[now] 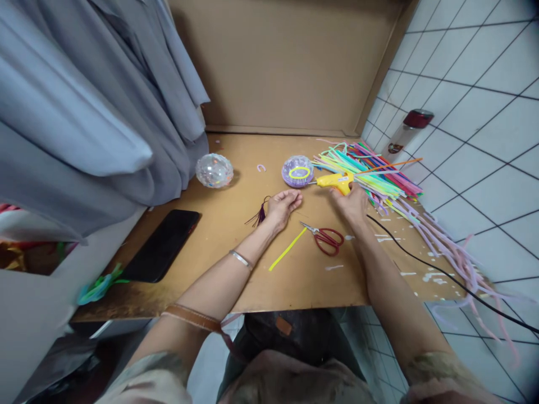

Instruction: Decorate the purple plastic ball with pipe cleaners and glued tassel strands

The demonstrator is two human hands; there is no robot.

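Note:
My right hand (351, 203) is wrapped round the handle of a yellow hot glue gun (334, 180). The gun's nozzle points left, at the near right rim of a small round purple dish (288, 175). A yellow ring (299, 173) shows on that dish. Just below the dish, my left hand (284, 209) has its fingers curled together; whatever they may pinch is hidden. A dark purple tassel (261, 214) lies beside the left hand. Nearer to me are red-handled scissors (328, 241) and a yellow pipe cleaner strip (287, 249).
A clear faceted bowl (214, 170) and a small pink curved piece (261, 168) lie at the back. A black phone (162, 247) is at left. Colourful pipe cleaners (379, 174) are heaped at right, before a red-lidded bottle (406, 137). A black cord (438, 264) crosses the right side.

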